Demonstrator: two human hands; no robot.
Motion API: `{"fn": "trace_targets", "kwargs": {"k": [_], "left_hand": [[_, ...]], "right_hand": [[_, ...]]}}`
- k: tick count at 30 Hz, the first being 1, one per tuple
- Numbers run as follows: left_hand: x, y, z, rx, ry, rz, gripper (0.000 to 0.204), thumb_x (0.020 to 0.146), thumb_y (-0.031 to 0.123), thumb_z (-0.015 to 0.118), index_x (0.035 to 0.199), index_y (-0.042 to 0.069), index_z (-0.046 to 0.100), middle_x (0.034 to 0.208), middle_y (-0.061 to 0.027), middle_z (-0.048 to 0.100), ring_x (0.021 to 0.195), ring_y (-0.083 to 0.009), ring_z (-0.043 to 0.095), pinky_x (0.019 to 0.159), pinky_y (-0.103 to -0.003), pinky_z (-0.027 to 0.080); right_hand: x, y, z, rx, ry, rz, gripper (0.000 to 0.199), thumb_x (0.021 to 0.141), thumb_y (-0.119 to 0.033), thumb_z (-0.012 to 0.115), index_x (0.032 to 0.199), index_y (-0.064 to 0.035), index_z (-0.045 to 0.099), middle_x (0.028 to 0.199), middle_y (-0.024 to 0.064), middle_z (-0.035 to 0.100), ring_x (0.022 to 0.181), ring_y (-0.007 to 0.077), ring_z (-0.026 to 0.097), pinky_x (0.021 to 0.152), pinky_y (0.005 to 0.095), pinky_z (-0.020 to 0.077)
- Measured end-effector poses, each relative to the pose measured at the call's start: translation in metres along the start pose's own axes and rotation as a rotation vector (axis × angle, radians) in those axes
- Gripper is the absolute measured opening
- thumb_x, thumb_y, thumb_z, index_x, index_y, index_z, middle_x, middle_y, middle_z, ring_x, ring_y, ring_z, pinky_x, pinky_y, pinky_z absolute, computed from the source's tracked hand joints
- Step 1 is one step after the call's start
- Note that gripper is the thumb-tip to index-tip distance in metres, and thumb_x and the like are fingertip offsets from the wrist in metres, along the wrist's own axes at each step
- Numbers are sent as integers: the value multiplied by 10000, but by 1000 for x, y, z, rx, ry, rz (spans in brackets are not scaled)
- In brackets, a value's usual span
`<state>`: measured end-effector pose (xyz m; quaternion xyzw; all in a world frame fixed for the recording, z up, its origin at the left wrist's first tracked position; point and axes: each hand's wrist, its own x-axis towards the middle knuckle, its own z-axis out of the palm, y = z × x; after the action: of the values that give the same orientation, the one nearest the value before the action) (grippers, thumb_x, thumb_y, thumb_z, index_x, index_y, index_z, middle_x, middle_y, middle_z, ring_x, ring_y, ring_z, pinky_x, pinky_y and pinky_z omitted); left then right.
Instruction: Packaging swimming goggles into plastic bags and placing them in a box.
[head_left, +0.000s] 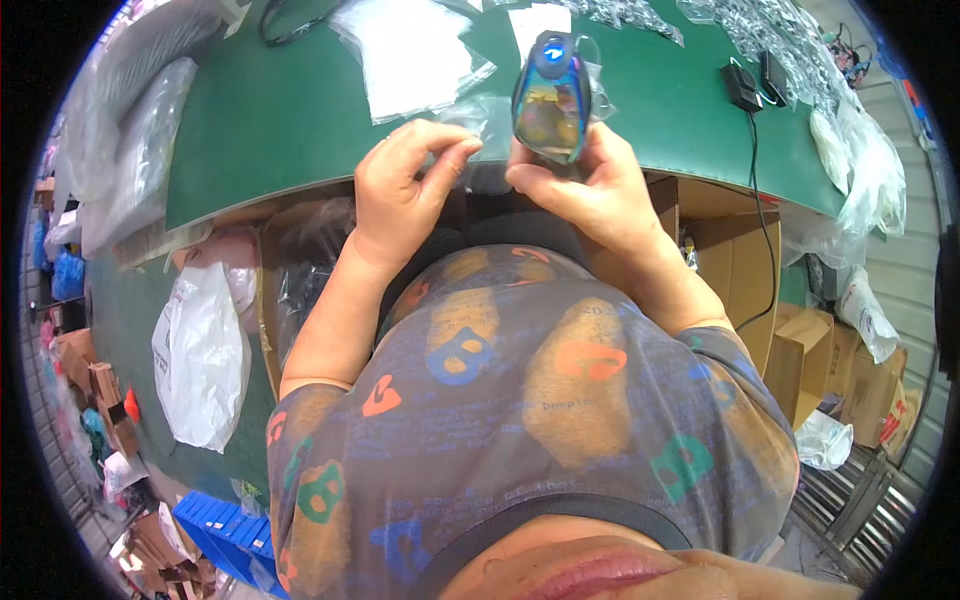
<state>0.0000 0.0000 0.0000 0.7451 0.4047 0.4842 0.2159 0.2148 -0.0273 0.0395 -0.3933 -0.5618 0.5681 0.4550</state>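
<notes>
My right hand [605, 190] is closed around the lower end of a glossy oval object with a dark rim [552, 100], held up over the front edge of the green table. Its face is mirror-like and tinted, with blue and purple along the sides and a bright blue round spot at the top; its exact kind does not show. To the left, my left hand [408, 185] is curled, thumb and forefinger pressed together. Clear plastic film [485, 118] lies just beyond those fingertips; whether they pinch anything is too small to tell.
White sheets or sleeves [415, 55] lie on the green table [270, 120]. Black adapters [742, 88] with a hanging cord sit at the right, near heaps of clear plastic bags [770, 40]. An open cardboard box [735, 260] stands below the edge; a white bag [203, 355] is at left.
</notes>
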Motion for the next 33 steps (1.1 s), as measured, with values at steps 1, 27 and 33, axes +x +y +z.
{"fn": "trace_targets", "kwargs": {"k": [1, 27, 33], "left_hand": [[2, 1, 1, -50, 26, 76, 90, 866, 23, 758, 946, 42, 722, 808, -87, 694, 687, -181, 654, 627, -301, 522], [-26, -12, 3, -672, 259, -309, 339, 893, 87, 794, 1130, 52, 554, 981, -13, 562, 802, -63, 537, 685, -208, 485], [-33, -10, 11, -891, 177, -618, 213, 992, 170, 673, 1143, 24, 646, 977, -60, 713, 795, -133, 672, 696, -269, 561]], "right_hand": [[4, 7, 1, -47, 14, -20, 273, 846, -123, 809, 1054, -39, 653, 934, 11, 691, 877, 73, 626, 824, 260, 530], [10, 52, 13, -367, 172, -553, 219, 826, 42, 716, 1021, 5, 621, 977, 66, 649, 867, 146, 626, 789, 297, 517], [15, 45, 18, -624, 122, -711, 288, 775, -2, 786, 1021, -19, 636, 939, 73, 653, 841, 182, 640, 757, 314, 522]]}}
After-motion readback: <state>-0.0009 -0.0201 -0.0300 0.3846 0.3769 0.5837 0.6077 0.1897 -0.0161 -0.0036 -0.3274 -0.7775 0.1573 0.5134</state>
